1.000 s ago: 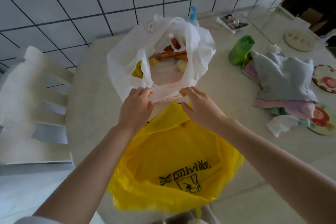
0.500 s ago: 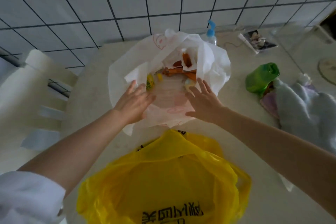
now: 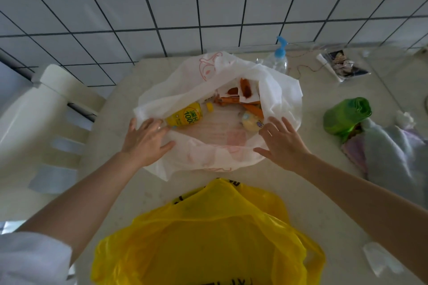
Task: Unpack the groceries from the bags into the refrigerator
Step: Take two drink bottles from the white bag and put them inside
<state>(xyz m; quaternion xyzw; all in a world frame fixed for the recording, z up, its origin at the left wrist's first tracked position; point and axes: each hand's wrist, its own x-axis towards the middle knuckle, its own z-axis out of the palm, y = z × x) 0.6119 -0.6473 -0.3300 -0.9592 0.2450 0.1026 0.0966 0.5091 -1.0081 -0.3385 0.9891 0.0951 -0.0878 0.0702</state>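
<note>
- Two hands lay on the white bag (image 3: pixel 278 90), which sat on the table (image 3: pixel 324 192) near the tiled wall (image 3: pixel 208 7); its mouth gaped wider than half a second before, baring more of the contents.
- Inside the white bag lay a yellow bottle (image 3: pixel 186 118) on its side at the left, a pale round packet (image 3: pixel 251 122) at the right, and orange-red items with stained paper (image 3: pixel 243 90) toward the back.
- The left hand (image 3: pixel 146 141) pressed the bag's left rim with fingers straight and spread; earlier it had sat nearer the middle.
- The right hand (image 3: pixel 281 143) rested on the bag's right rim, fingers also spread, and had moved outward from its earlier place.
- Nearer the person than the white bag lay a yellow bag (image 3: pixel 208 238), open at the top.
- Behind the white bag stood a pump bottle (image 3: pixel 279 55) with a blue top.
- Right of the white bag lay a green plastic roll (image 3: pixel 345 115) touching a heap of cloths (image 3: pixel 393 152).
- Left of the white bag stood a white chair (image 3: pixel 46 111).
</note>
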